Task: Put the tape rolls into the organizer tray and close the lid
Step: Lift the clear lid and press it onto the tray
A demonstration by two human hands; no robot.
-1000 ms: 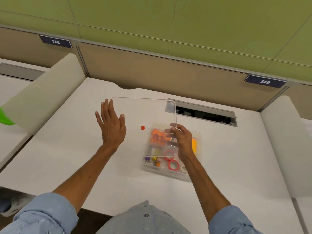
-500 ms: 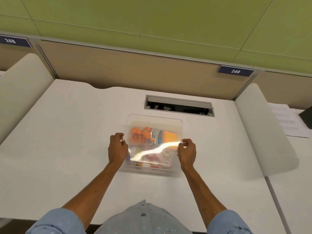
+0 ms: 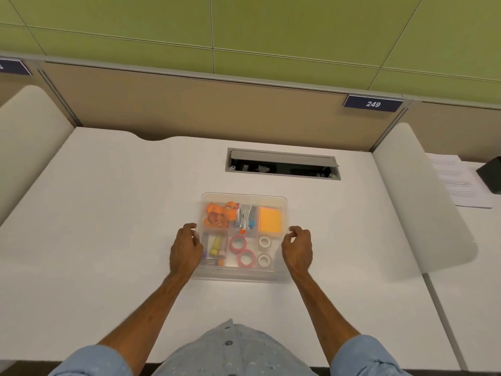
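Observation:
The clear organizer tray sits mid-desk with its transparent lid lying flat on top. Through the lid I see two red tape rolls in a front compartment and two white tape rolls to their right. My left hand pinches the lid's left edge. At the opposite edge my right hand pinches the lid with thumb and fingertips.
The tray also holds orange ribbon, a stapler, an orange sticky pad and markers. A cable hatch lies open behind it. White dividers flank the desk; papers lie at the right.
The lid, held up at the left by my right hand a second ago, has come down flat over the tray. Both hands now grip its side edges. The view has shifted right.

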